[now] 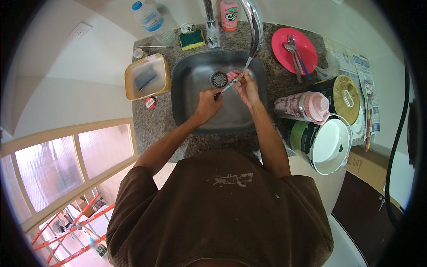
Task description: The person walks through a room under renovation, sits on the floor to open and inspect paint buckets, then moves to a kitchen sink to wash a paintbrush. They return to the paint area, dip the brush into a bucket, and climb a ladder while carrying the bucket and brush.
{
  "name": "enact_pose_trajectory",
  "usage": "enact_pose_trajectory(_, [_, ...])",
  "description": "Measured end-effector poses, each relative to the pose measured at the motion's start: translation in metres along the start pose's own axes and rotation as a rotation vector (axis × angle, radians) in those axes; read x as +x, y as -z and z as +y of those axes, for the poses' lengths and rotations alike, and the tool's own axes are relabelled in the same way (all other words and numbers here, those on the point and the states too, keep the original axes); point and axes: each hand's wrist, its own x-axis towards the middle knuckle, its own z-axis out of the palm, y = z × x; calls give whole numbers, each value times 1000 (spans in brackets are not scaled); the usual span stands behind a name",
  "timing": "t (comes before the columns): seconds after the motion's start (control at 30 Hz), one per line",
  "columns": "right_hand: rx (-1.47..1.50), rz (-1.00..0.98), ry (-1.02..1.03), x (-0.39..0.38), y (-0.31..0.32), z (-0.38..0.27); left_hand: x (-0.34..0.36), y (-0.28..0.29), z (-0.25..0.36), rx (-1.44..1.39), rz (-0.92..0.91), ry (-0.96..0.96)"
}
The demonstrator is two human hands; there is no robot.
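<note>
Over the dark sink, my left hand is closed around the dark handle of what looks like a knife. Its narrow, shiny blade slants up and right to my right hand, whose fingers are curled about the far end. Something small and brownish shows between those fingers, too small to name. Water runs from the curved chrome faucet onto the blade and my right fingers. The round drain strainer lies just left of the blade.
Left stand a yellowish plastic tub and a water bottle; a green-yellow sponge lies behind the sink. Right are a pink plate with cutlery, a pink tumbler, a paint can and a bucket.
</note>
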Motion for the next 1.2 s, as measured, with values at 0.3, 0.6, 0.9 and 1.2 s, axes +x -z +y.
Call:
enact_pose_trajectory(0.3, [-240, 62, 54, -6, -2, 2, -4, -5, 2, 3, 37, -38])
enact_pose_trajectory(0.6, [-153, -27, 48, -4, 1, 7, -5, -4, -2, 14, 98, -83])
enact_pose_trajectory(0.9, [-171, -64, -43, -2, 23, -22, -16, 23, -18, 116, 100, -90])
enact_pose_trajectory(1.2, [-55, -132, -36, 0, 21, -17, -19, 26, -15, 91, 75, -35])
